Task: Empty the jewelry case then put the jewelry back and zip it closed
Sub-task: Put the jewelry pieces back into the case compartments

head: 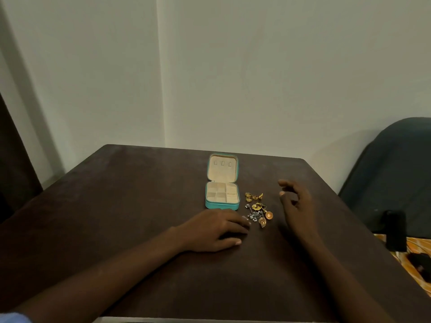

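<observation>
— Two hands over a dark table [140,206]. Left hand [215,229]?
— Lying palm down on the tabletop, fingers straight and loose, gripping nothing. Fingertips just beside the jewelry pile [257,209], at its near left edge; hard to tell whether touching.
— And the right hand [297,203]?
— Raised a little, just right of the pile, fingers loosely curled, holding nothing.
— Jewelry case [222,193]?
— Teal, unzipped, lying open near the middle of the table. Lid folded back toward the wall, showing a cream lining with three small tabs. Base split into small cream compartments, all looking bare.
— Where exactly is the jewelry?
— On the table, just right of the case base. Small gold pieces [253,197] at the far end, a tangle of silver, gold and copper-toned pieces nearer. Between the two hands.
— Anything else?
— Dark chair [396,171] at the right, off the table's corner.
</observation>
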